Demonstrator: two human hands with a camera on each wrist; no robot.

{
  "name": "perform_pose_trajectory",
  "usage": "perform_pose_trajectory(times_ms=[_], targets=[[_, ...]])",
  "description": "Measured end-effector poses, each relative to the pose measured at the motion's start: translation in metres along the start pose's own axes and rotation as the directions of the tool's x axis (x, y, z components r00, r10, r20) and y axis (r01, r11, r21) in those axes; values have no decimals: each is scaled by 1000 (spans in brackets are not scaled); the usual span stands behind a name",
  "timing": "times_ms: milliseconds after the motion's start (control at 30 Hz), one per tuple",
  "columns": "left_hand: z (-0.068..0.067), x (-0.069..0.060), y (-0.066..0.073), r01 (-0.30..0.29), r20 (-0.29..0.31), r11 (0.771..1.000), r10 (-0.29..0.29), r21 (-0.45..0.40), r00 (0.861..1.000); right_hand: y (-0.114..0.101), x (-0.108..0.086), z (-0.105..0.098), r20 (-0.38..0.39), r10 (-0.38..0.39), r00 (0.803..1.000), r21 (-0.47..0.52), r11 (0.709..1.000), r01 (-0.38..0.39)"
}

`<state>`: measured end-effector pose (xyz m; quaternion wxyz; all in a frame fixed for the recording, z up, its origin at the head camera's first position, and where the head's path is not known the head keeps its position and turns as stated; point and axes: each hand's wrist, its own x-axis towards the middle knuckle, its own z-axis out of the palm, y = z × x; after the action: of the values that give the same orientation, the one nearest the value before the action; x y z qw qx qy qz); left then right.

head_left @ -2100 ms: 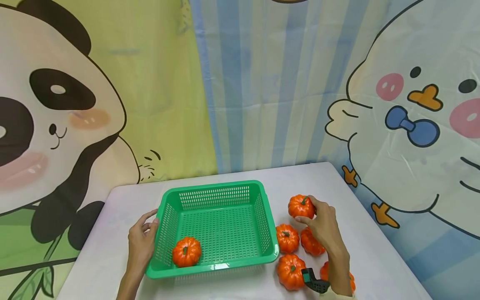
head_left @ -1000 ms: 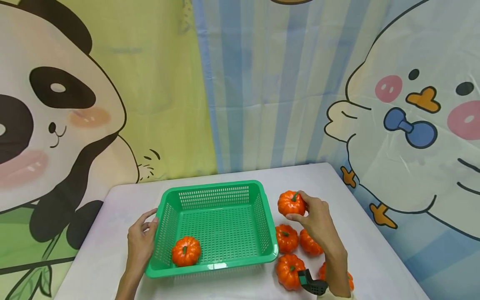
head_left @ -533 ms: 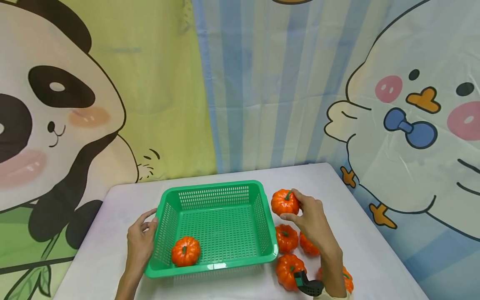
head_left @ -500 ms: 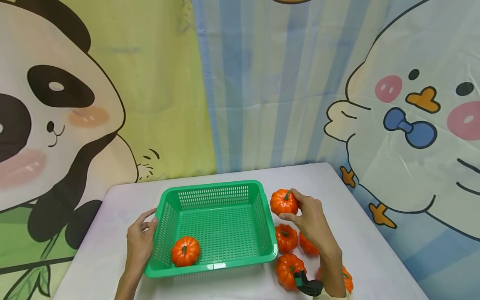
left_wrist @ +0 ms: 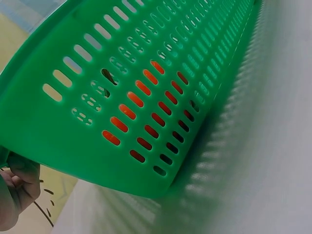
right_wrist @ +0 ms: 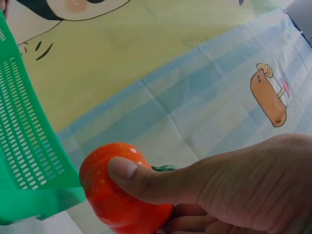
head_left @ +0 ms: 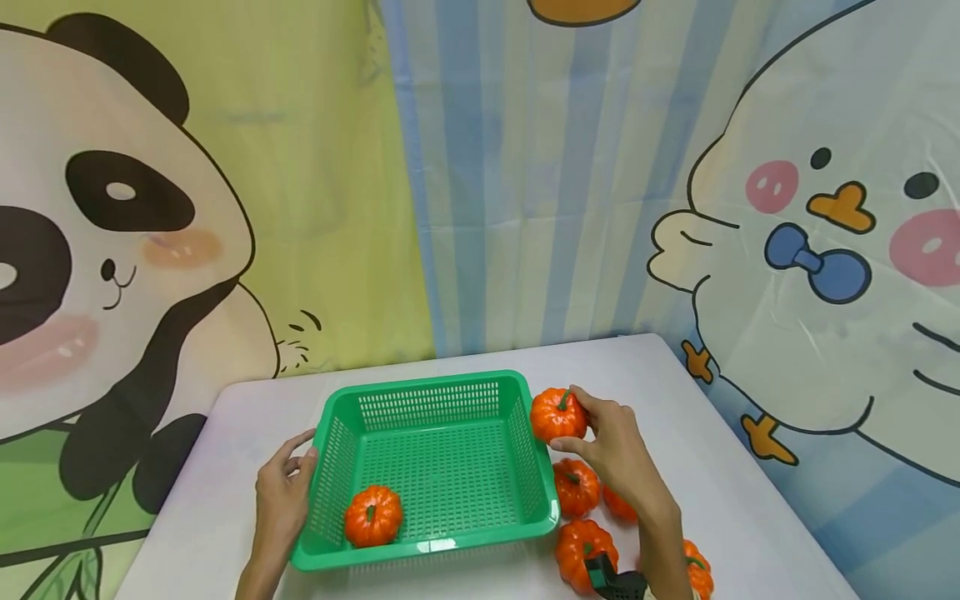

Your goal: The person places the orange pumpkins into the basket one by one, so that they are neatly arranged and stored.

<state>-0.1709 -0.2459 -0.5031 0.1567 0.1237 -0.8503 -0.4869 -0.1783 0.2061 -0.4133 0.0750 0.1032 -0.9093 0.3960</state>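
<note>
My right hand (head_left: 618, 454) holds a small orange toy pumpkin (head_left: 558, 415) with a green stem, thumb on one side, beside the right rim of a green plastic basket (head_left: 431, 548). In the right wrist view, the thumb presses on the pumpkin (right_wrist: 117, 195) and the other fingers are partly hidden beneath it. The left hand (head_left: 281, 500) grips the basket's left rim; its curled fingers show at the rim in the left wrist view. Inside the basket, at the near left corner, lies another pumpkin (head_left: 373, 517).
Several more pumpkins lie right of the basket, among them a pumpkin (head_left: 576, 488) against its side and a nearer pumpkin (head_left: 581, 550). The right forearm partly covers others. Everything stands on a white table (head_left: 750, 533), with a cartoon-printed curtain (head_left: 510, 183) behind it.
My right hand has carried the pumpkin leftward from above the other pumpkins to the basket's right rim. The left hand has stayed on the basket. The head view has tilted slightly upward.
</note>
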Motion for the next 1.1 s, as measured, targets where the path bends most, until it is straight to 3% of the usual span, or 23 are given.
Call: perform_pose_trajectory(times_ms=[300, 600, 933, 1100], targets=[[-1, -3, -2, -2, -12, 1000, 2, 4, 1000, -5, 1, 6, 22, -30, 999, 54, 998, 29], [-2, -1, -2, 7, 10, 1000, -7, -5, 1000, -7, 3, 10, 23, -55, 998, 65, 996, 53], [-1, -2, -1, -16, -6, 1000, 16, -11, 1000, -14, 8, 18, 58, -70, 996, 82, 995, 65], [-1, -3, 0, 2, 3, 1000, -2, -14, 1000, -17, 11, 24, 66, -95, 993, 83, 993, 89]])
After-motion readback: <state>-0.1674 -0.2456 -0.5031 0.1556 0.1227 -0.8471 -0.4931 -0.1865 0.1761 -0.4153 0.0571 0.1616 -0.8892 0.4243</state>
